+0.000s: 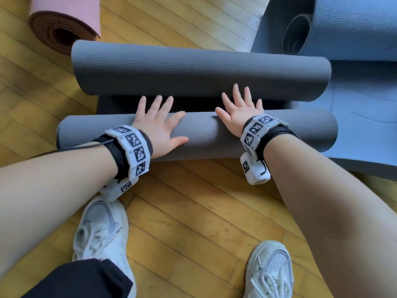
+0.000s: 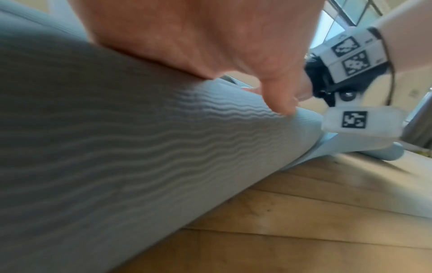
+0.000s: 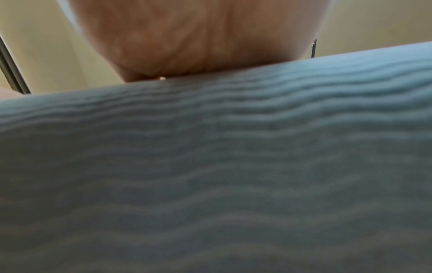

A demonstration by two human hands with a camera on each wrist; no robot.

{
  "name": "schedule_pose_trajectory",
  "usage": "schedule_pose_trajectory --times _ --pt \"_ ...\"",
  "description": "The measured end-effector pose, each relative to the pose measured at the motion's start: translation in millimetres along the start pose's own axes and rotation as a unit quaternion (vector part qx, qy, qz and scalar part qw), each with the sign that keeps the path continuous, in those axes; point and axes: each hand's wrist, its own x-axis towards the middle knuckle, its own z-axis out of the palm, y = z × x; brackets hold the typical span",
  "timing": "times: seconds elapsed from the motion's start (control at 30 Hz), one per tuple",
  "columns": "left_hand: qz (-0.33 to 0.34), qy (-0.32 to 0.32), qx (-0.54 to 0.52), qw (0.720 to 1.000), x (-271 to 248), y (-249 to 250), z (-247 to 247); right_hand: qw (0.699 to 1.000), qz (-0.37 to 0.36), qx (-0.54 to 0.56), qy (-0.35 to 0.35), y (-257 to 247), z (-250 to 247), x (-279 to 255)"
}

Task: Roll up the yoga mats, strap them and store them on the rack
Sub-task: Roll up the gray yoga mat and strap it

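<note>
While the grey mat [image 1: 197,134] is lying crosswise at centre frame, it is being pressed by both flat, spread hands, left hand [image 1: 160,127] and right hand [image 1: 239,110]; nothing is being held. Its far curl [image 1: 199,72] is lying just beyond the fingertips. No rack is being shown.
</note>
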Motion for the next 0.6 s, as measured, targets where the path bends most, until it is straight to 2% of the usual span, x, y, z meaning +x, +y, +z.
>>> schedule_pose_trajectory --times 0.43,0.6 --pt "0.002 -0.103 -0.022 0.994 54 -23 -26 0.999 -0.023 0.005 0.035 2 -8 12" --pt "-0.004 -0.091 0.024 0.996 56 -22 -34 0.998 -0.059 -0.026 0.024 8 -5 -3"
